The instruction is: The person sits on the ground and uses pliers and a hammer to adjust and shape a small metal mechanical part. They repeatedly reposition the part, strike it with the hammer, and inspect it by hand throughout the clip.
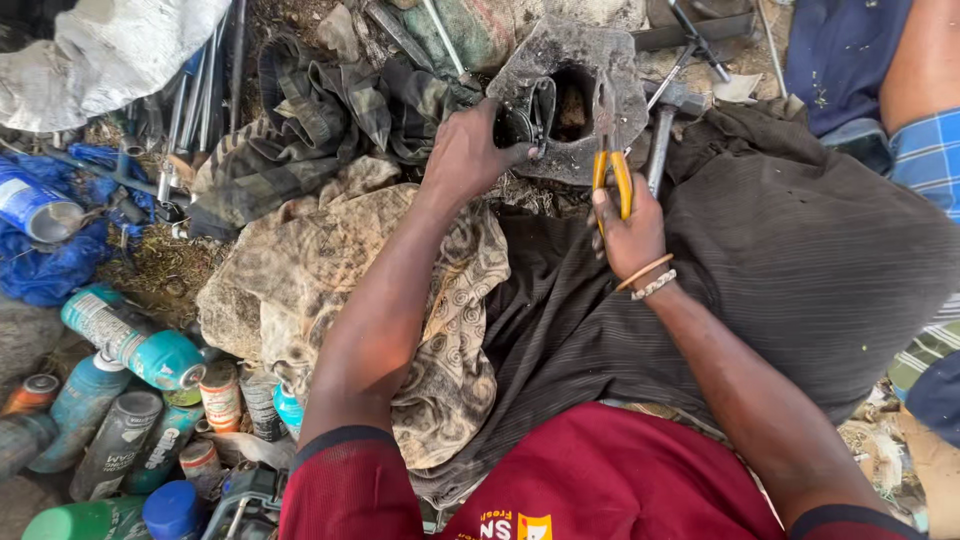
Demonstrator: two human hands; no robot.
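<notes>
My left hand (468,150) grips a small dark part (530,118) at the edge of a hollow in a grey, dirty block (575,50). My right hand (630,232) holds yellow-handled pliers (610,165), their jaws pointing up toward the hollow in the block. Two bracelets sit on my right wrist. A dark striped cloth (800,260) covers my lap under both arms. I wear a dark red shirt.
A hammer (665,130) lies right of the block. Patterned cloth (450,340) and camouflage rags (320,120) lie to the left. Several spray cans and bottles (130,345) crowd the lower left. Metal rods (195,90) lie upper left. Another person's arm (925,60) is upper right.
</notes>
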